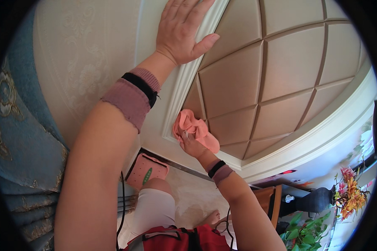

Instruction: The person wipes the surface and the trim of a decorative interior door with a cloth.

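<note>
My left hand [183, 33] lies flat with fingers spread near the top, on the white moulded frame [188, 78] beside a padded wall panel [231, 80] of beige diamond tiles. Lower down, my right hand [193, 144] has hold of a crumpled coral-pink cloth [191, 125]. That cloth rests in the lower corner of the panel, against the inner edge of the frame. Its folds partly hide my right fingertips. Each wrist wears a mauve cuff with a black strap over it.
Blue embroidered curtains [25, 138] hang at left beside patterned wallpaper [81, 56]. A pink box [147, 169] stands on the floor by the skirting. At lower right are a wooden cabinet [267, 200], a dark vase [320, 199] of flowers and a leafy plant [304, 233]. Black cables hang by both arms.
</note>
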Demonstrator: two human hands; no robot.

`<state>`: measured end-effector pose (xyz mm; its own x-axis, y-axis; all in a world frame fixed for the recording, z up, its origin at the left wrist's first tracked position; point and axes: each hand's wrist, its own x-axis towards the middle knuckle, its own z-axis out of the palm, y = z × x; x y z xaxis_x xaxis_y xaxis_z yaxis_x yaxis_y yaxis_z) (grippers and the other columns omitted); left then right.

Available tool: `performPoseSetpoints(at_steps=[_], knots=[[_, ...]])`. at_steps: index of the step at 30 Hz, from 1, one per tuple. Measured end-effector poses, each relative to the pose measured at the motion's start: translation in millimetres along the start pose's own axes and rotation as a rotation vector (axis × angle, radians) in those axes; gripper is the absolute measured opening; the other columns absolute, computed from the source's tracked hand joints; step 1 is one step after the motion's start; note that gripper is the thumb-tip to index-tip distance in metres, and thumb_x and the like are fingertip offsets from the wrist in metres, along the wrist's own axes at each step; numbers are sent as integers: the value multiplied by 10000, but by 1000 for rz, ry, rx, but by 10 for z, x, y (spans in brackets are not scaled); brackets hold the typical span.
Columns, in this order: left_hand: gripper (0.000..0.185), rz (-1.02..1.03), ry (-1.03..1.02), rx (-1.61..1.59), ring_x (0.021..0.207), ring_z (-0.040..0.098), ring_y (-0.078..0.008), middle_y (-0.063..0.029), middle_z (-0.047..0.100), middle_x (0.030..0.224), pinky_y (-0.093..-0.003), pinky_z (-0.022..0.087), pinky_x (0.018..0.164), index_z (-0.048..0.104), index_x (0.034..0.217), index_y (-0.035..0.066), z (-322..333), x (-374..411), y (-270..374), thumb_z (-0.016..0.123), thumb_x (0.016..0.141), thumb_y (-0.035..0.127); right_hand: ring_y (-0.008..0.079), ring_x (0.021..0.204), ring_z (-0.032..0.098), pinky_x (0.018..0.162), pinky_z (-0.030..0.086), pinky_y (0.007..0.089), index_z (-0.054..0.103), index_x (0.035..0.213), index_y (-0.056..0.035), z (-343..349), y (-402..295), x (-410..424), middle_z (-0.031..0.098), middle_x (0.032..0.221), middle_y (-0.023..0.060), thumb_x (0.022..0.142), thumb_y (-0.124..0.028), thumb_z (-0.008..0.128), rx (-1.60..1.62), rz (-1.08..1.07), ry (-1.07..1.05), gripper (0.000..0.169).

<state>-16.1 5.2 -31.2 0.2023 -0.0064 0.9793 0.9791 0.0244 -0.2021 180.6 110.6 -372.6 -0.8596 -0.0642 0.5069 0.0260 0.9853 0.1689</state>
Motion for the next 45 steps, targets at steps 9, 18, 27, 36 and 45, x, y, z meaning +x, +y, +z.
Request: performPoseSetpoints(at_steps=[9,18,27,36,45], knots=[[720,-45,-74,46,1397,362,-428,-233,398,1504,-540,253,1155,432,1432,1,-103,-6,2,554,875,440,282,1279,379,1005,407,406,635,1111,45,-160,-240,-27,646,1045,103,891,-333,624,43,65,-471,438],[675,-27,6,-23,1430,332,-379,-165,379,1540,-537,223,1178,429,1451,48,17,-34,-54,563,851,327,202,1068,608,889,495,349,672,1082,-146,-1005,385,136,639,1115,26,876,-230,620,-134,-11,-273,229],[692,-43,-14,-17,1436,327,-369,-161,377,1542,-528,226,1183,426,1452,48,-66,-17,-65,585,813,264,409,941,636,1108,199,671,366,1525,-149,-3799,1020,1794,675,1119,149,840,-256,604,-612,32,320,733],[678,-46,7,-29,1436,329,-363,-154,379,1542,-522,227,1183,428,1454,64,-1,-30,1,585,819,244,493,1390,307,1170,189,582,475,1410,-35,-5085,828,2844,365,1508,247,907,-461,489,-1053,136,552,659],[688,-15,39,0,1424,353,-326,-117,402,1532,-494,241,1186,456,1444,121,-16,-31,-58,631,797,278,383,1291,468,1101,259,623,440,1437,-61,-3257,902,2310,414,1474,206,842,-332,631,-364,-231,519,682]])
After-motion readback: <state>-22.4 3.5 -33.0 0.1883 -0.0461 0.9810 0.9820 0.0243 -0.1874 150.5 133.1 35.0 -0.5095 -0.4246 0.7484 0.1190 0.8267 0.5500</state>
